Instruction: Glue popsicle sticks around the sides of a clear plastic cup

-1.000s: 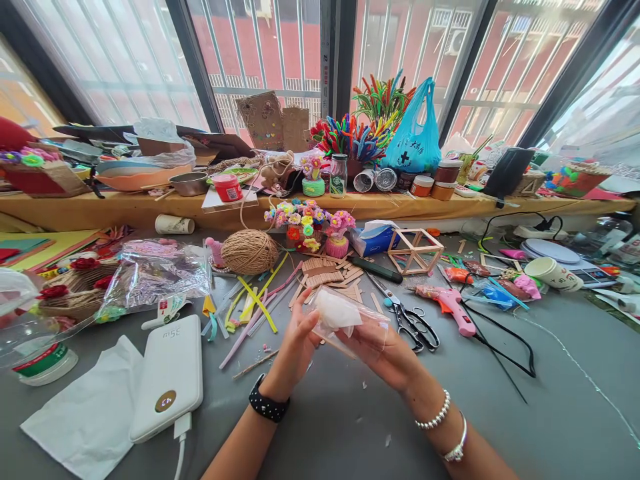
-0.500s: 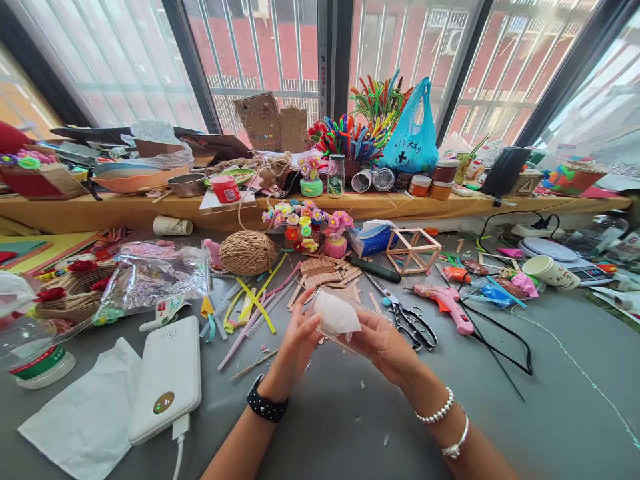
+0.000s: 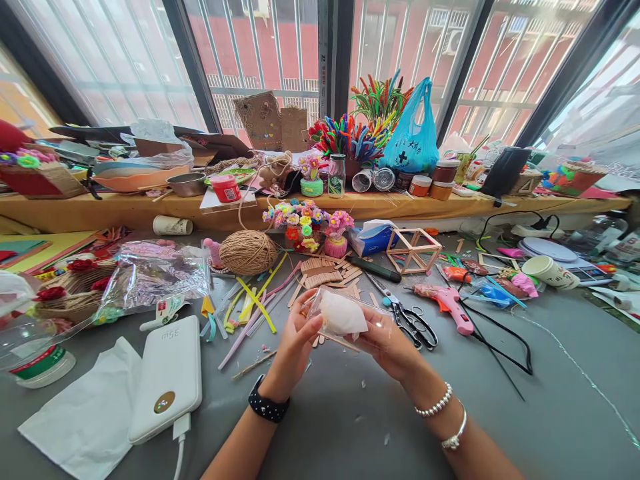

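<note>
Between my two hands is a thin clear plastic piece (image 3: 377,323); whether it is a bag or a stiff sheet I cannot tell. A folded white tissue (image 3: 345,315) lies against it, or inside it. My left hand (image 3: 296,340) pinches the left end, thumb on the near side. At the right end, my right hand (image 3: 383,347) has its fingers closed on the plastic, close to the tissue's corner. Popsicle sticks (image 3: 323,273) lie on the table just beyond my hands. Black-handled scissors (image 3: 413,323) rest to the right.
A pink glue gun (image 3: 447,303) with its cord lies at the right. Left are a white power bank (image 3: 167,380), a white napkin (image 3: 95,407) and a ball of twine (image 3: 249,252). Farther back stand a wooden stick frame (image 3: 415,250) and flower pots (image 3: 336,247).
The plastic and tissue have turned slightly in my hands, and the tissue shifted a little to the right. Both hands keep their hold. Nothing else on the table has moved.
</note>
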`<state>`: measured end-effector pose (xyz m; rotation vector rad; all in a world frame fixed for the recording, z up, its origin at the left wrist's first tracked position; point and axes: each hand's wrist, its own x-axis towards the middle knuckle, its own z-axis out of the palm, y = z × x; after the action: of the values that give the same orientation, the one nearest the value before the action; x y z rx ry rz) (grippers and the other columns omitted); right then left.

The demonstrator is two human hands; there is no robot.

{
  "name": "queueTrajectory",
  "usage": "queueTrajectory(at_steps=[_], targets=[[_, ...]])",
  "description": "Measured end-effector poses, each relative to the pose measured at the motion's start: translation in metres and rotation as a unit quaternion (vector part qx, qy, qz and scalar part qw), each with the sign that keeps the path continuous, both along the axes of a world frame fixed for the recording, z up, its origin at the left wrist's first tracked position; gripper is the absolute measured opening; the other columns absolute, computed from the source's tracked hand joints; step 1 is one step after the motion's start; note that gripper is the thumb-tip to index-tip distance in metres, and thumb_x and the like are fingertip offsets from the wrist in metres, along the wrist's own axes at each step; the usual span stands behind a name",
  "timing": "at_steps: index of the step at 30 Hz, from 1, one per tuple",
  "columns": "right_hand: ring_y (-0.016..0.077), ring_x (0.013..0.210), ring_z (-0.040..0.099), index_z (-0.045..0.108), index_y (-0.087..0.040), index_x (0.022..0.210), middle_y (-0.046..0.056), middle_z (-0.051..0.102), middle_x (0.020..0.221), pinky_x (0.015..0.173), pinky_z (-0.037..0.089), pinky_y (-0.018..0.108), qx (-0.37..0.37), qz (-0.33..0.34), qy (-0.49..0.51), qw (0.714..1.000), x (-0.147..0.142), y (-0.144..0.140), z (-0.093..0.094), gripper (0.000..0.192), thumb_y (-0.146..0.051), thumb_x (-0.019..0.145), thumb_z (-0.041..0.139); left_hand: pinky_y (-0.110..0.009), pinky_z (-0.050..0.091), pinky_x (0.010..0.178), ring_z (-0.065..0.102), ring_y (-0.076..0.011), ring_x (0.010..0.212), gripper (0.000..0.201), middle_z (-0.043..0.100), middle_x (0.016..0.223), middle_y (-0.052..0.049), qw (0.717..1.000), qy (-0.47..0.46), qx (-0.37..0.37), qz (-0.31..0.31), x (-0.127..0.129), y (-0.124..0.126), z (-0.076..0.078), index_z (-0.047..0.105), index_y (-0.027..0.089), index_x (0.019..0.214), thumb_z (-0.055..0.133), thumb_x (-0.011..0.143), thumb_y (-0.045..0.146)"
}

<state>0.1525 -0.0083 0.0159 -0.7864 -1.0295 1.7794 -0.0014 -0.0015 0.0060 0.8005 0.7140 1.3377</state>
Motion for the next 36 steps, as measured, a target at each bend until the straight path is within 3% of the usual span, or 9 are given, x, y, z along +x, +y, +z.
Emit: queueTrajectory(at_steps=[10, 19, 22, 24, 27, 32, 36], targets=[[0.0135, 0.083, 0.061, 0.070, -0.021, 0.087, 0.002, 0.069, 0.091, 0.076, 0.048, 0.026, -0.006, -0.031, 0.082, 0.996, 0.009, 0.006, -0.004, 0.023, -0.031, 0.066, 0.072, -0.035, 0.043, 0.090, 0.056, -0.0231, 0.104, 0.048, 0.061, 0.110, -0.007, 0.999, -0.038, 0.001, 0.017, -0.011, 0.011, -0.002, 0.048, 0.018, 0.115, 0.063, 0.072, 0.033], [0.0092, 0.072, 0.063, 0.069, -0.024, 0.081, -0.003, 0.070, 0.082, 0.068, 0.050, 0.018, -0.054, -0.127, 0.168, 0.976, 0.024, 0.013, -0.005, 0.026, -0.025, 0.057, 0.078, -0.033, 0.041, 0.091, 0.052, -0.0215, 0.110, 0.038, 0.062, 0.108, -0.004, 0.997, -0.030, 0.037, 0.059, -0.019, 0.019, -0.002, 0.055, 0.020, 0.107, 0.056, 0.077, 0.043], [0.0096, 0.069, 0.064, 0.068, -0.024, 0.074, -0.003, 0.070, 0.077, 0.066, 0.052, 0.019, -0.053, -0.165, 0.185, 0.967, 0.028, 0.014, -0.003, 0.021, -0.029, 0.056, 0.078, -0.033, 0.044, 0.086, 0.053, -0.0223, 0.107, 0.044, 0.059, 0.111, -0.007, 0.993, 0.063, 0.024, 0.095, -0.024, 0.024, -0.006, 0.052, 0.019, 0.108, 0.048, 0.078, 0.052], [0.0117, 0.074, 0.065, 0.069, -0.025, 0.076, -0.002, 0.070, 0.081, 0.066, 0.053, 0.020, -0.033, -0.170, 0.182, 0.968, 0.028, 0.015, -0.002, 0.023, -0.029, 0.056, 0.078, -0.036, 0.046, 0.080, 0.057, -0.0236, 0.099, 0.052, 0.060, 0.105, -0.009, 0.973, 0.197, 0.005, 0.122, -0.025, 0.027, -0.011, 0.050, 0.018, 0.106, 0.041, 0.077, 0.061], [0.0140, 0.085, 0.064, 0.069, -0.026, 0.081, -0.002, 0.070, 0.088, 0.068, 0.054, 0.022, 0.013, -0.155, 0.162, 0.974, 0.025, 0.013, -0.002, 0.022, -0.029, 0.060, 0.076, -0.038, 0.042, 0.084, 0.056, -0.0253, 0.095, 0.057, 0.061, 0.097, -0.009, 0.942, 0.301, 0.005, 0.148, -0.025, 0.029, -0.019, 0.051, 0.016, 0.100, 0.051, 0.068, 0.063], [0.0147, 0.093, 0.060, 0.066, -0.029, 0.093, -0.003, 0.067, 0.099, 0.080, 0.053, 0.031, 0.096, -0.104, 0.105, 0.984, 0.021, 0.011, -0.010, 0.021, -0.032, 0.072, 0.066, -0.041, 0.039, 0.087, 0.050, -0.0279, 0.104, 0.055, 0.056, 0.108, -0.012, 0.908, 0.384, 0.020, 0.168, -0.022, 0.030, -0.028, 0.053, 0.015, 0.099, 0.059, 0.064, 0.057], [0.0141, 0.092, 0.060, 0.065, -0.030, 0.094, -0.003, 0.066, 0.100, 0.085, 0.050, 0.033, 0.180, -0.083, -0.015, 0.980, 0.017, 0.012, -0.014, 0.016, -0.031, 0.081, 0.057, -0.038, 0.041, 0.086, 0.048, -0.0245, 0.108, 0.044, 0.053, 0.113, -0.011, 0.869, 0.431, 0.094, 0.224, -0.022, 0.026, -0.019, 0.053, 0.017, 0.103, 0.055, 0.072, 0.049]])
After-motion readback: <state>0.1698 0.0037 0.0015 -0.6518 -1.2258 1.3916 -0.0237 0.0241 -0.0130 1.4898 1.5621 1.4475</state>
